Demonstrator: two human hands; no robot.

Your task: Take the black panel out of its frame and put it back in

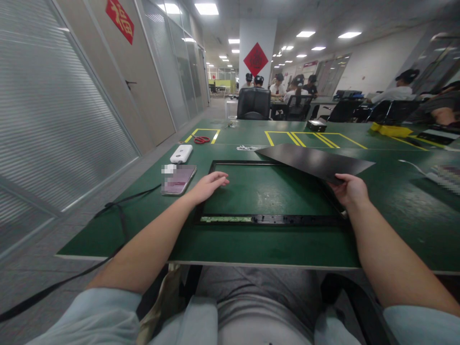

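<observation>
My right hand [350,190] grips the near right edge of a thin dark flat panel [312,160], which is tilted above the table. Under it lies a black rectangular frame [294,220], flat on the green table [258,244]. A green circuit strip [226,219] runs along the left part of the frame's near bar. Over the frame's left side is my left hand [212,184], its fingers stretched out and nothing in them. The panel hides the frame's far right corner and much of its right bar.
On the left are a phone [179,180], a white power bank [181,154] and a black strap [120,203]. Red scissors [201,140] lie farther back, near yellow tape outlines. A small black box [316,126] and a yellow object [391,130] stand at the far side. Several people sit beyond.
</observation>
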